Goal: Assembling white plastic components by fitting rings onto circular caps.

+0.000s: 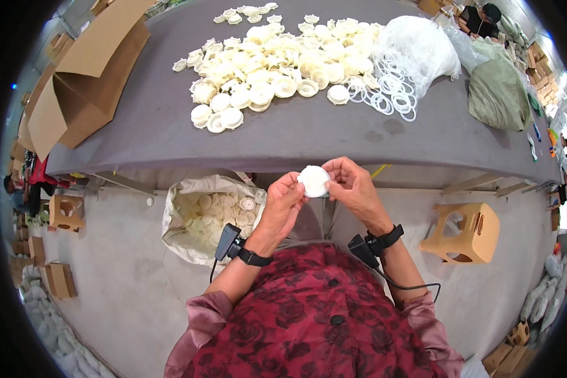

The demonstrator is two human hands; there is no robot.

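A round white plastic cap [313,181] is held between both hands just in front of the table's near edge. My left hand [282,205] grips its left side with thumb and fingers. My right hand [353,186] pinches its right side. Both wrists carry black strapped devices. On the grey table [157,135] beyond lies a large heap of cream-white caps [271,69], with a pile of thin white rings [390,88] to its right.
An open white sack [205,217] of finished caps stands on the floor at my left. A clear plastic bag [422,44] and a green sack [498,94] lie on the table's right. An open cardboard box [82,82] is at left, a wooden stool [463,233] at right.
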